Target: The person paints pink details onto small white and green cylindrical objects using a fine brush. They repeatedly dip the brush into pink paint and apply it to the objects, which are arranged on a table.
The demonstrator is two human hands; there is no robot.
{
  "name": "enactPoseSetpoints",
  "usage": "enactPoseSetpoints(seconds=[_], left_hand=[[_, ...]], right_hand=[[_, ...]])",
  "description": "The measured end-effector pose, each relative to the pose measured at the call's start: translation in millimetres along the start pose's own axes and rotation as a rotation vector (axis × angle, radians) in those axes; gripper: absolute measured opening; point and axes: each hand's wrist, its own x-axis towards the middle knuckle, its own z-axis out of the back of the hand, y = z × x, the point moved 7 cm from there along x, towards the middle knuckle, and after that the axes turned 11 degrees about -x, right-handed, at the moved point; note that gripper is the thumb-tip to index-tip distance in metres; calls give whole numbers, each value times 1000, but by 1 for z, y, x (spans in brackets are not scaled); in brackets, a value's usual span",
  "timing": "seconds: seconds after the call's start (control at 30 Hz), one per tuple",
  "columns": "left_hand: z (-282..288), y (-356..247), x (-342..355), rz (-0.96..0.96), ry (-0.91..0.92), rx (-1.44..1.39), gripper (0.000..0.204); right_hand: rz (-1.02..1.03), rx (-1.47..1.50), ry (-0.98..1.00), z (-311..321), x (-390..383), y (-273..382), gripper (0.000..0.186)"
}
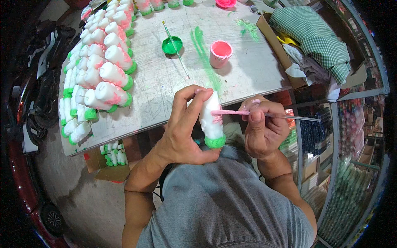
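Between the thumb and fingers of my left hand (185,128) is a white candle (209,114) with a green-painted base, tilted slightly, its green end toward me. Pink paint marks part of its right side. My right hand (266,126) is closed on a thin paintbrush (285,117) with a clear handle; its pink-coated tip touches the candle's side. Pink smears show on the right fingers. Beyond my hands on the table stand a cup of pink paint (221,53) and a small green paint dish (172,45), with another brush (175,47) lying across the dish.
Rows of white, pink and green candles (111,73) crowd the left of the white table (153,93). A cardboard box (278,45) with checkered cloth (316,37) stands at the right. Below the table edge, another box (109,168) holds more candles. Shelves (334,136) line the right side.
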Motion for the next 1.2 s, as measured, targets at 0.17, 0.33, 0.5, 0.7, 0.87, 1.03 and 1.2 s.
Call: enactPoseSetpoints(seconds=[0.17, 0.33, 0.5, 0.7, 0.87, 1.03, 1.2], left_hand=[[0, -2, 2, -14, 14, 20, 103], [1, 5, 0, 52, 5, -7, 104], [2, 5, 0, 93, -9, -30, 105], [2, -2, 7, -13, 7, 63, 104], [3, -7, 9, -37, 23, 110, 105], [2, -2, 6, 8, 9, 47, 106], [2, -2, 7, 3, 11, 54, 106]], right_hand=[[-22, 97, -5, 2, 0, -2, 11], [-15, 64, -74, 11, -1, -3, 11], [-143, 273, -19, 15, -10, -7, 9], [-53, 167, 52, 9, -16, 1, 7], [-34, 76, 73, 9, -13, 8, 6], [-15, 87, 83, 10, -14, 7, 8], [-45, 69, 60, 12, -17, 2, 9]])
